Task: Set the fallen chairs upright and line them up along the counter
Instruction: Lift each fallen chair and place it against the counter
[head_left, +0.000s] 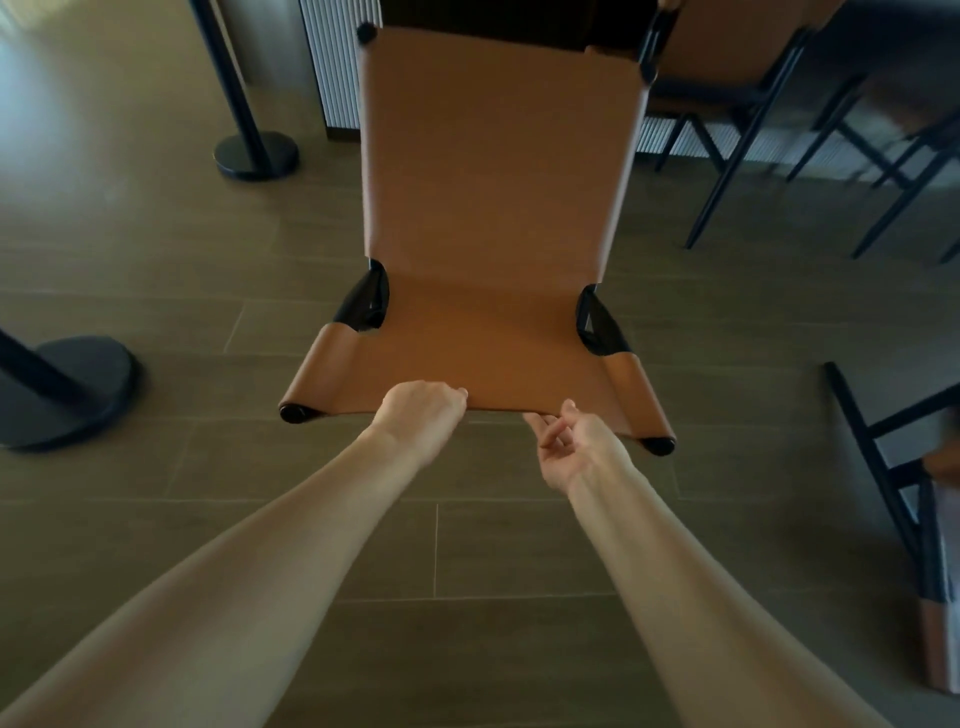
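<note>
Grey-brown plank floor (467, 545) runs to the pale ribbed front of the serving surface (335, 67), where two round black stanchion bases (257, 156) stand at left. We are holding a tan leather sling chair with a black tube frame (498, 182) at centre, its long panel reaching away toward that surface and its near edge stretched between two black-capped rails.

Our left hand (421, 418) has a closed grip from above, fingers curled over that near leather edge. Our right hand (574, 449) is turned palm up just beside it, with a loose fingertip grip from beneath. We cannot tell whether the chair's legs are on the floor.

At the right edge a second tan-and-black chair (904, 499) appears to lie tipped over, well apart from the counter. Other dark-framed chairs (727, 98) stand against it at upper right.

We judge the frame stiff and the chair moderately heavy. The leather looks smooth and slack between the rails, so it is likely to give and slip under a pull. The capped side rails, or the frame where the black webbing shows, look like the firmer places to take hold for steering it into line.
</note>
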